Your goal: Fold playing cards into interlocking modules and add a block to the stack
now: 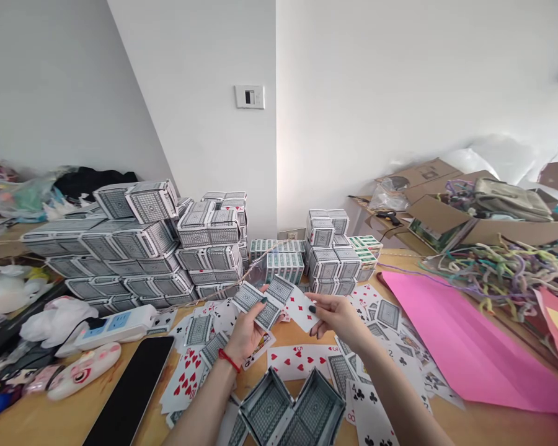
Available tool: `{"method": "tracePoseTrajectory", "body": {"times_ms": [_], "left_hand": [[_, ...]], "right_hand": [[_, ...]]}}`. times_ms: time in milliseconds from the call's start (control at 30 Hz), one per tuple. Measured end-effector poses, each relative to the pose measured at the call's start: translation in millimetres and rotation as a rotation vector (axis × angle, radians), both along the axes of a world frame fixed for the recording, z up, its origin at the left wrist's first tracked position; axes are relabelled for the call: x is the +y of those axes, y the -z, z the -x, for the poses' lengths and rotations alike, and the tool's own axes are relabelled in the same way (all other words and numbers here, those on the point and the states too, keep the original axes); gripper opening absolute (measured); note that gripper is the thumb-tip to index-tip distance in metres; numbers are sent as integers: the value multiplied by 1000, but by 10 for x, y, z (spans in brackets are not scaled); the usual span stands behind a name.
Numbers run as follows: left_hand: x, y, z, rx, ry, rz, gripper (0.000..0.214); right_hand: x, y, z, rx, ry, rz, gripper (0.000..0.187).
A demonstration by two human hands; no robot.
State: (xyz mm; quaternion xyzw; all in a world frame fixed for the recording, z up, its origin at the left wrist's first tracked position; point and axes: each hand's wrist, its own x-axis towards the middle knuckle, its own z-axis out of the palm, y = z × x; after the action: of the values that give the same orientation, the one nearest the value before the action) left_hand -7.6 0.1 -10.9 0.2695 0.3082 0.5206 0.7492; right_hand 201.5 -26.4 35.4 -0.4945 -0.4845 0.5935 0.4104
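Wooden table [65,415], crowded along the far edge and down both sides. Toward the far left corner, a broad pile of grey-backed card blocks [134,248], top blocks sitting askew: at risk of toppling from any knock to the table. Slanting down the right side, a pink sheet [469,347]. Near the middle of the far edge, a smaller stack of card blocks [332,263]. By the near edge, left of centre, a dark phone-like slab [130,390]. At the middle of the near edge, between the forearms, a V-shaped card tray [267,402]: liable to crushing or shoving under a dropped wrist.

Above the table's middle, left hand [246,331] with a firm grip on joined-looking, back-up cards [248,297], thumb on top; right hand [339,319] with a pinching grip on a diamonds card [302,310], right beside the left hand's cards. Impossible to tell whether interlocked. Likely troubles: creasing from too hard a push, slipping apart from too light a thumb, or mixing with the loose cards [186,375] beneath if dropped.
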Motion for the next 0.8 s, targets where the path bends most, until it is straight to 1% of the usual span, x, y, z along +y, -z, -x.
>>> {"method": "tracePoseTrajectory", "body": {"times_ms": [133, 433, 533, 667, 800], "left_hand": [[-21, -28, -37, 86, -5, 0, 58], [-72, -138, -104, 121, -36, -16, 61], [-68, -115, -97, 125, -38, -23, 60], [-63, -58, -85, 113, 27, -16, 56], [-70, -33, -95, 137, 35, -7, 56]], "right_hand": [[10, 20, -43, -20, 1, 17, 42], [42, 84, -31, -20, 15, 35, 37], [41, 106, 9, -12, 37, 15, 32], [40, 144, 60, -44, 81, 0, 18], [55, 196, 74, -58, 100, 8, 21]]}}
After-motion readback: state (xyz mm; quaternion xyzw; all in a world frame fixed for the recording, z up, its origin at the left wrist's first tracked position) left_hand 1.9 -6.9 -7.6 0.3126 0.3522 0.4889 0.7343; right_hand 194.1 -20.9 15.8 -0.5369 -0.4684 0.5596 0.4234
